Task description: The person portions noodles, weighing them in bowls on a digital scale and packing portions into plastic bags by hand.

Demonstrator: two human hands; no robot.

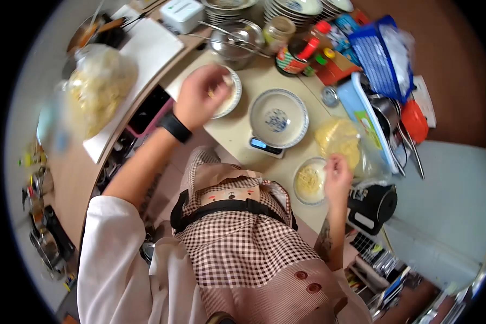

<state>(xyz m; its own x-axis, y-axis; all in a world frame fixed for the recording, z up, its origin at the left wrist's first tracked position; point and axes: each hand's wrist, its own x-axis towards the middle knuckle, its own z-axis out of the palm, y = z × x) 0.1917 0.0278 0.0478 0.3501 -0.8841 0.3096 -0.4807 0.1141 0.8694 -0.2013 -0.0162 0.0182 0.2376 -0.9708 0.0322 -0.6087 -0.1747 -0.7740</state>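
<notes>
A checked apron [232, 254] was nearest, this side of the scale [267, 150], which bore the middle bowl [263, 108]. Left of the scale, the left hand [202, 89] hung over the left bowl [236, 96], fingers curled; I couldn't tell their hold. Right of it, over the right bowl's [297, 189] yellow shreds [309, 179] and rim, the right hand's [338, 174] fingers were narrow, contents unclear.

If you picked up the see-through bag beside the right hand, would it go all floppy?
Probably yes: the bag looks like thin, crumpled plastic. The end bulging with yellow food may feel heavier and hang down, since the food seems gathered there. It likely wouldn't roll much if pushed, because it lies slumped, not round like a ball.
</notes>
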